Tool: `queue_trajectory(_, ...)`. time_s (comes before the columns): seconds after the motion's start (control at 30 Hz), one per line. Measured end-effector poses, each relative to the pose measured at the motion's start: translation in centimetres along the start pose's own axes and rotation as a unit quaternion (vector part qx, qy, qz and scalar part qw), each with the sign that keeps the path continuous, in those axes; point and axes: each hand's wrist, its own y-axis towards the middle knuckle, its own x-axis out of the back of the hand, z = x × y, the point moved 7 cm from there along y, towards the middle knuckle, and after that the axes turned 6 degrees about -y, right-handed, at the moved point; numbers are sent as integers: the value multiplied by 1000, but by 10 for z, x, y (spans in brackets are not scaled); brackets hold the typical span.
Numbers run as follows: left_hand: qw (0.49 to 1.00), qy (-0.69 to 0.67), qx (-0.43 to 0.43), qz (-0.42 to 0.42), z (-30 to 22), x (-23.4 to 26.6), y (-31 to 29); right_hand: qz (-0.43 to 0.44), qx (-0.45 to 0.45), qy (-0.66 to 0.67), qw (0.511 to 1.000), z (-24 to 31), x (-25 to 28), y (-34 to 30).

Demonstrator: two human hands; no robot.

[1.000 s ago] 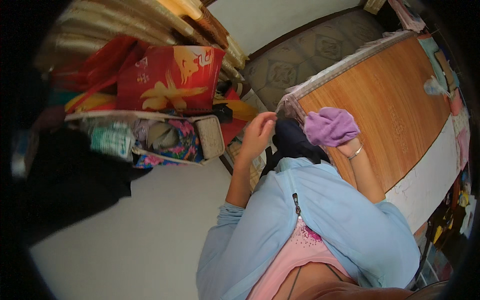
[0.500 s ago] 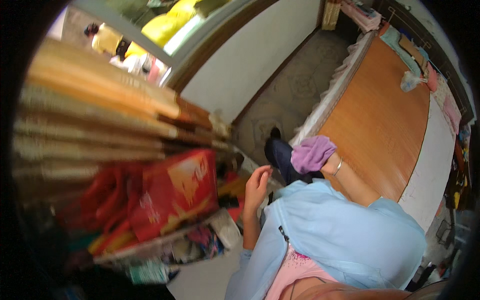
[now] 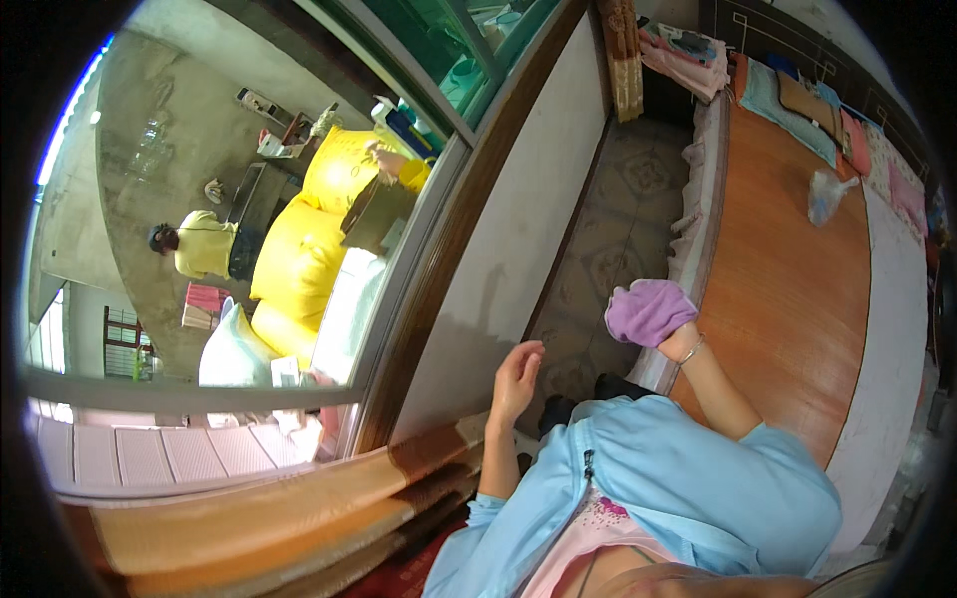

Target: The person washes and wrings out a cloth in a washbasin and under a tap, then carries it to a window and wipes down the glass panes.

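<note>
A purple cloth point(image 3: 648, 311) is bunched in my right hand point(image 3: 682, 342), hiding most of the fingers. That hand, with a bracelet at its wrist, is held out between the bed's point(image 3: 783, 299) left side and the tiled floor point(image 3: 638, 214). My left hand point(image 3: 515, 384) is raised in front of the white lower wall point(image 3: 498, 239). Its fingers are loosely bent, and nothing shows in them.
At left, a window point(image 3: 369, 394) looks onto a space with yellow sacks point(image 3: 299, 249) and a person in a yellow top point(image 3: 206, 244). An orange-brown curtain point(image 3: 279, 518) hangs below. On the bed lie a plastic bag point(image 3: 827, 196) and pillows point(image 3: 793, 112).
The view has swung toward the window, and the red bag at left has gone out of sight. My right hand has carried the purple cloth away from my legs, out over the floor.
</note>
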Motion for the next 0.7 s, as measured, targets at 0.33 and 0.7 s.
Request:
queue_trajectory(0.33,942,167,-250,-148,-118,20,261,-103,-109,493,857,-32,98,139)
queue_trajectory(0.7,842,235,-422,-241,-218,-34,479,-112,1,-653,749,62,208,286)
